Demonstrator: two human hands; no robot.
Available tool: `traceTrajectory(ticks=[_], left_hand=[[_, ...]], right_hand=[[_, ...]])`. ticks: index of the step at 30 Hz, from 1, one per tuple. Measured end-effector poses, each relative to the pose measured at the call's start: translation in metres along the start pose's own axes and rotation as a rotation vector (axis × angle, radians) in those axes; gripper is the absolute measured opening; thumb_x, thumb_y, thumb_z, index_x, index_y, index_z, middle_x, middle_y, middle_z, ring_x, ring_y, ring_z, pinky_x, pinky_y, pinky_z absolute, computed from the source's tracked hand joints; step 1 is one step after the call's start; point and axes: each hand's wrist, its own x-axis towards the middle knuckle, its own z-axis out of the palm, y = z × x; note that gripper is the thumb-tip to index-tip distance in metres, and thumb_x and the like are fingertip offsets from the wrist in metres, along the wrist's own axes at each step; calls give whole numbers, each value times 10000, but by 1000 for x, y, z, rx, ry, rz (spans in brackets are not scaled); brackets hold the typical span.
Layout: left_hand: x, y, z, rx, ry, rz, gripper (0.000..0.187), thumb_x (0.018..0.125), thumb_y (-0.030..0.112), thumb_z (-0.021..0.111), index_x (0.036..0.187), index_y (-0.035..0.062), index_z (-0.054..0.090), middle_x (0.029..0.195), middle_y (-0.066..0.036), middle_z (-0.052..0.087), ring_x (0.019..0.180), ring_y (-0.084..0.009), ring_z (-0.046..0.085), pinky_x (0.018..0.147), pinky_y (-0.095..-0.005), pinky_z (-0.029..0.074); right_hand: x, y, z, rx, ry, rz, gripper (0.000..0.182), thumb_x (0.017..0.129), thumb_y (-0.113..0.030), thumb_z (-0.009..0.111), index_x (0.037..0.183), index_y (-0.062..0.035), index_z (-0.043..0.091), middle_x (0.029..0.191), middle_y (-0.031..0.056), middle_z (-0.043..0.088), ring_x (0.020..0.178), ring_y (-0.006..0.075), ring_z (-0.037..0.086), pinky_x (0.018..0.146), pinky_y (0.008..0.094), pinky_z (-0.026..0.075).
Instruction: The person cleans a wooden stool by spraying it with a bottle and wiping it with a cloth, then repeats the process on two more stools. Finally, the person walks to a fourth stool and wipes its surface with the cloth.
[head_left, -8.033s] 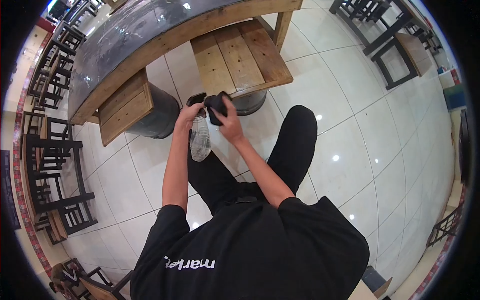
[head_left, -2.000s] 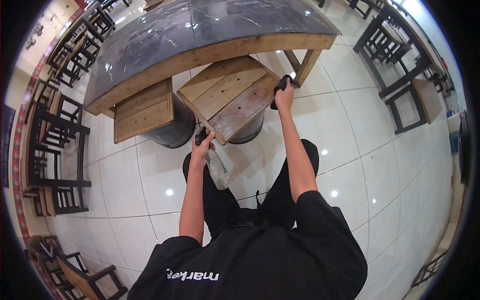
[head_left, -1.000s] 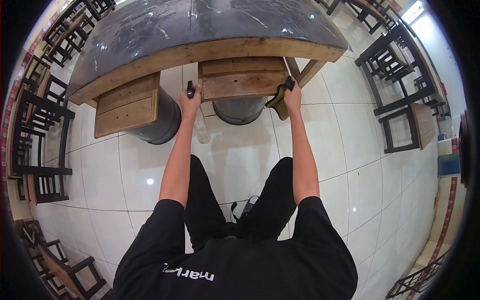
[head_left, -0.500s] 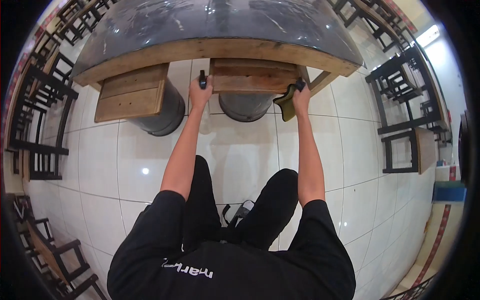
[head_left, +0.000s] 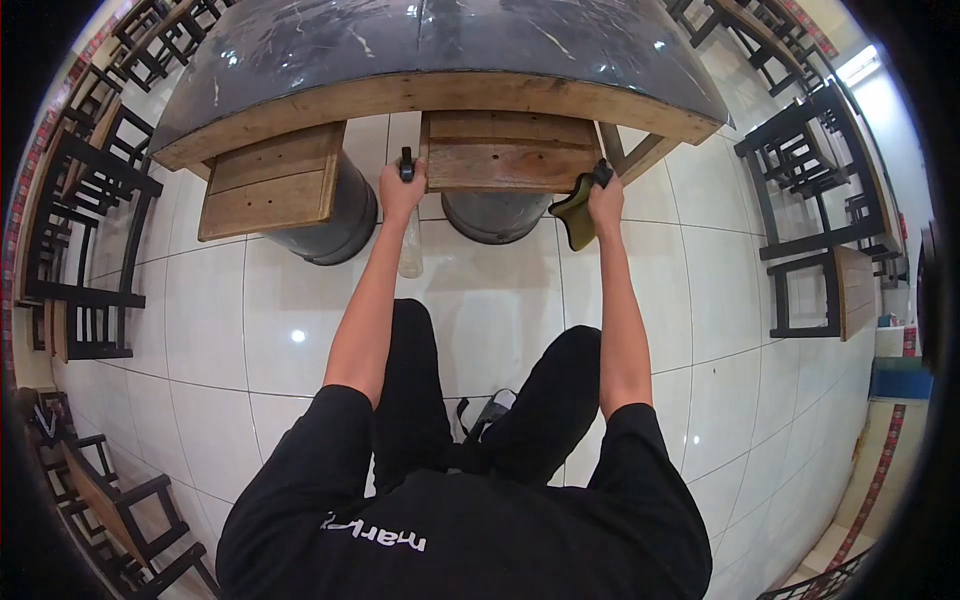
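My left hand (head_left: 401, 192) is closed around a spray bottle; its black trigger head (head_left: 407, 165) shows above the fist and the clear bottle body (head_left: 411, 258) hangs below. That hand is right at the left edge of a wooden stool seat (head_left: 512, 160). At the seat's right edge, my right hand (head_left: 605, 203) is closed on an olive-green cloth (head_left: 577, 215) that droops to its left. A small black piece (head_left: 602, 172) sticks up from the right fist; its kind is hard to make out. Beneath the seat stands a rounded grey base (head_left: 495, 217).
A dark marble-patterned table (head_left: 420, 45) with a wooden edge spans the front, overlapping the stools. Another wooden-topped stool (head_left: 270, 180) sits to the left. Dark-framed chairs and tables line both sides. White tiles (head_left: 300, 300) cover the floor.
More of the middle stool's seat top shows, and it appears slightly nearer. The view has shifted a little. Both hands keep their grips, and more of the clear bottle is visible.
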Motion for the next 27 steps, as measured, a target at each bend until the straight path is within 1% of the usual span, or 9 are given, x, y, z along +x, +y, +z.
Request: traceTrajectory(ticks=[10,17,21,22,23,24,25,26,27], left_hand=[[-15,8,-7,-118,37,9,318,800,291,707,797,-26,693,608,-134,635,574,-204,626,587,-349,477],[-30,10,-21,-207,7,32,338,884,294,670,854,-43,675,561,-24,569,489,-98,556,468,-270,427],[-84,-6,-72,-506,34,89,228,906,178,660,798,10,550,631,23,495,553,-62,474,511,-221,397],[-103,3,-98,-433,24,38,235,897,160,668,776,17,526,635,17,484,561,-69,453,516,-231,387],[-121,14,-125,-362,13,-8,248,888,142,676,754,24,503,638,11,473,568,-76,433,520,-241,378],[-137,16,-151,-275,-15,0,238,877,139,684,758,24,513,626,-7,479,553,-97,438,513,-262,377],[-152,22,-180,-191,-40,11,229,867,135,693,762,24,523,614,-25,485,537,-117,442,505,-282,375],[-165,43,-214,-87,-102,-5,222,855,139,698,763,25,532,609,-43,493,528,-139,447,506,-300,381],[-179,65,-250,18,-162,-23,216,844,144,703,764,25,541,604,-61,502,518,-161,453,507,-319,387]], right_hand=[[-1,-8,-14,-56,-86,17,319,827,-91,516,1110,48,567,1003,303,623,1009,460,578,855,468,465],[-8,-17,-22,44,-116,17,447,856,-115,471,1280,20,505,1138,291,604,1111,424,557,938,420,434],[-45,-16,-63,-21,-13,240,437,872,-175,430,1215,71,543,1086,278,624,1057,409,582,922,410,434],[-63,-29,-81,44,-98,424,395,867,-204,442,1071,94,602,940,255,641,924,370,608,831,424,448],[-84,-30,-98,46,-194,593,333,856,-230,460,889,55,629,777,162,622,747,262,575,689,405,435],[-109,-44,-119,266,-303,785,247,827,-224,485,790,-8,598,700,70,563,655,162,496,590,353,391],[-131,-54,-144,255,-489,835,157,784,-191,500,739,-60,575,668,15,523,636,128,486,553,309,367],[-158,-59,-159,298,-619,816,130,753,-170,502,774,-63,571,659,2,496,634,137,497,556,313,379],[-174,-104,-189,525,-724,998,288,715,-114,495,976,-43,595,855,41,559,788,156,539,696,284,441]])
